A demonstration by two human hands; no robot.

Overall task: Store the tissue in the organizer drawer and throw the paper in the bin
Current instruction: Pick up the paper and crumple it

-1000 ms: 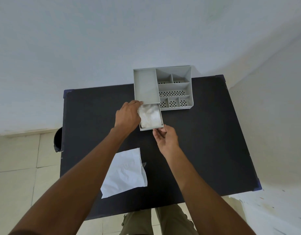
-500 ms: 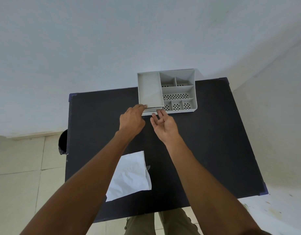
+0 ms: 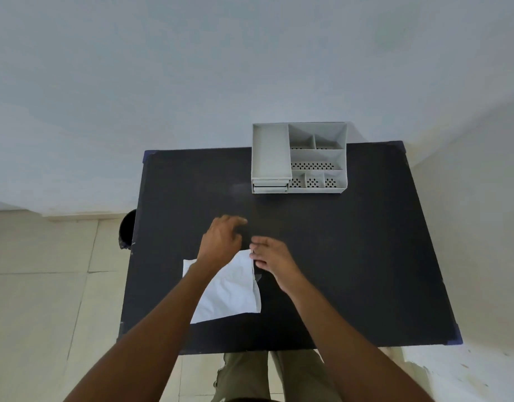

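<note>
- Matte black covers the rectangular table [image 3: 351,256], its corners capped in blue, set against a pale, smooth wall.
- Grey plastic forms the organizer [image 3: 299,158] at the table's far edge: a boxy unit with one long open tray on its left side, and smaller compartments with perforated floors on its right.
- The organizer drawer [image 3: 269,187] sits flush under the long tray, its thin front edges lined up with the casing; the tissue is out of sight, and whether it is inside cannot be told from here.
- White and lightly creased, the paper [image 3: 229,291] lies flat on the near-left part of the table, a roughly four-sided sheet with one slightly lifted right edge.
- The left hand [image 3: 221,242] hangs over the sheet's far edge, palm down, fingers loosely curled and reaching past the paper toward bare tabletop; it grips nothing, and whether it touches the sheet cannot be told.
- The right hand [image 3: 271,256] sits just beside the paper's far-right corner, fingers slack and slightly parted, fingertips at or touching that corner; no firm pinch is visible.
- A dark, round bin [image 3: 126,230] peeks out past the table's left edge, standing on a cream tiled floor [image 3: 41,285].
- Olive trousers [image 3: 250,375] show below the near table edge.
</note>
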